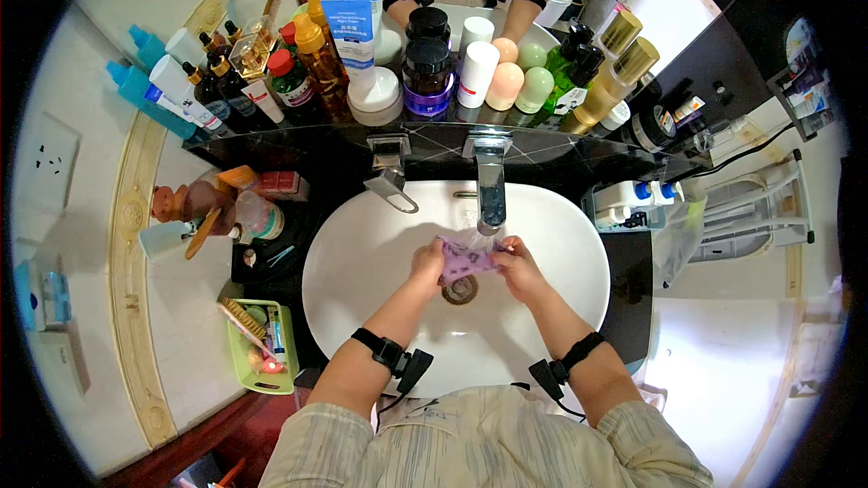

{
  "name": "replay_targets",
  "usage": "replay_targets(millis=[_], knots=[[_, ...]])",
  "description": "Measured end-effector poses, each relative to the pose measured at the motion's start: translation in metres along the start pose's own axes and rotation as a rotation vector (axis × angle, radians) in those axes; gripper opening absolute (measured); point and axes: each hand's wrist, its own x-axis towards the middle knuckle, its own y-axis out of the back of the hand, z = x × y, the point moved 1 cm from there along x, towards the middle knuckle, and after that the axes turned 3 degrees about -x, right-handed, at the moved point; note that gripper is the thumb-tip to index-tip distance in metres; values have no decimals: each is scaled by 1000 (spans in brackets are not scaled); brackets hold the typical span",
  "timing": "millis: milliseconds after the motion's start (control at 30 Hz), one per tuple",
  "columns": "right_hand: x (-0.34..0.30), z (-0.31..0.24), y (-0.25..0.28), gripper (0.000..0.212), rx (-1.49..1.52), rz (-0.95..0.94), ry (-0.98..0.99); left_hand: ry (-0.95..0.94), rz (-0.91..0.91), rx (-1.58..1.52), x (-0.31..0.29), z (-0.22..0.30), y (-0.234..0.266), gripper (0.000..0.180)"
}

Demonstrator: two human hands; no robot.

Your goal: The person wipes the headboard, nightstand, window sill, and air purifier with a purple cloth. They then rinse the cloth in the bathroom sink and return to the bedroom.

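Now, in the head view, the purple cloth (467, 259) lies directly between the left hand (428, 263) and the right hand (520, 271), over the white basin (362, 235), just beneath the tap (491, 183). Its long axis runs side to side, across the line of the forearms. Each of the hands is closed on one end, so they stand apart with the cloth spanning them. Water (477, 239) falls onto its far edge; the right hand is nearer the tap, and the drain (459, 290) shows below the cloth.
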Motion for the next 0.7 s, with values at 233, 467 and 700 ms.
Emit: replay_targets(millis=[233,467,700], knots=[[-11,-18,-1,38,-170,-84,-166,-31,82,129,-5,19,10,45],[11,-15,-3,32,-799,-266,-37,-4,-179,-153,-9,33,17,37],[1,-19,-33,32,-185,-74,25,230,-235,-70,2,-2,8,33]])
